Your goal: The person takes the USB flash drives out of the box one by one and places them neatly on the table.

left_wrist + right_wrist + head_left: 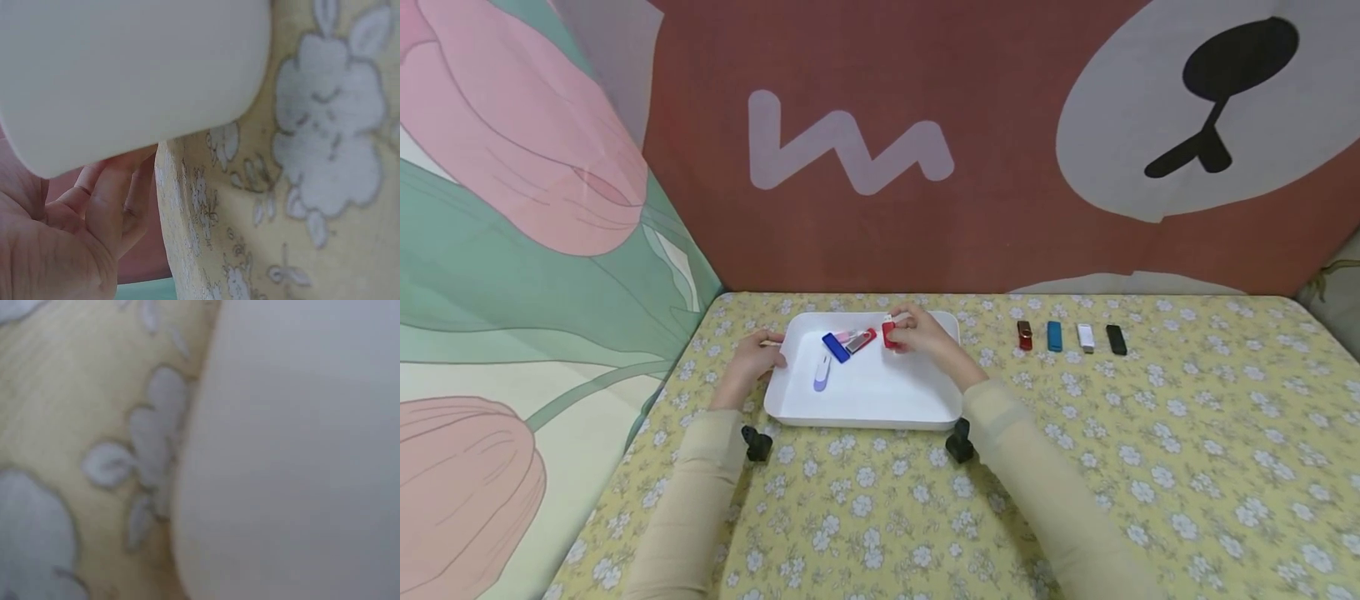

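Note:
A white tray [857,408] lies on the table, and my left hand [752,364] grips its left side, thumb at the rim. In the left wrist view the curled fingers [106,206] are partly hidden behind the tray wall. My right hand [917,332] pinches a red USB stick [889,334] over the tray's right part. Inside the tray lie a blue USB stick [835,347], a red and metal USB stick [861,341], a partly covered pink one [844,337] and a purple and white one [822,374]. The right wrist view shows only blurred tray and cloth.
Right of the tray, a row on the flowered tablecloth [1150,467] holds a dark red USB stick [1024,335], a blue one [1055,337], a white one [1086,337] and a black one [1116,339]. A brown patterned backdrop [880,242] rises behind the table.

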Available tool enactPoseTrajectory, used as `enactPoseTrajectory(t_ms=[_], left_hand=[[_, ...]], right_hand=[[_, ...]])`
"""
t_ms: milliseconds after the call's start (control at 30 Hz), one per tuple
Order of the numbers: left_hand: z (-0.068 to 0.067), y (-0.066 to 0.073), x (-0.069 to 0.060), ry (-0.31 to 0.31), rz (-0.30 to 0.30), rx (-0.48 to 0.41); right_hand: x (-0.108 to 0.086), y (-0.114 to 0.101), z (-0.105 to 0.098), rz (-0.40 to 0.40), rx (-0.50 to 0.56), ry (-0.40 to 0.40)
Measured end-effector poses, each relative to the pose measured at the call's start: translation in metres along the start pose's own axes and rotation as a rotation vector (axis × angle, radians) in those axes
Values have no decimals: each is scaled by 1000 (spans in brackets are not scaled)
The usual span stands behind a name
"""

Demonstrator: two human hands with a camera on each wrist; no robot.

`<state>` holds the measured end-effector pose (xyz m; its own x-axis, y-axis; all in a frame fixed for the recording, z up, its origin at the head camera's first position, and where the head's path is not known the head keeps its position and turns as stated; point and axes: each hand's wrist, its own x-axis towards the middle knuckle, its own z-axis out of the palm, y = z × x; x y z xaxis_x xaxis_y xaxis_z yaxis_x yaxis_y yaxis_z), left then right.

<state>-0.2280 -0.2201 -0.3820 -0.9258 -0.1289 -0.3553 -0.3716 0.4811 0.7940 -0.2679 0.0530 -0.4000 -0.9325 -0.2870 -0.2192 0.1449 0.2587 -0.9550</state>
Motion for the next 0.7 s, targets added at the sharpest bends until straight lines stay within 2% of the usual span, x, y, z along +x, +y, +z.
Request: enactPoseTrajectory(t_ms=[233, 433, 700], left_hand=[[2, 0, 1, 32, -26, 28], [4, -1, 2, 34, -19, 32], [2, 0, 1, 28, -13, 18]], right_hand=[[-10, -9, -11, -12, 41, -17], [-17, -10, -26, -9, 91, -15], [-33, -8, -56, -15, 47, -33]])
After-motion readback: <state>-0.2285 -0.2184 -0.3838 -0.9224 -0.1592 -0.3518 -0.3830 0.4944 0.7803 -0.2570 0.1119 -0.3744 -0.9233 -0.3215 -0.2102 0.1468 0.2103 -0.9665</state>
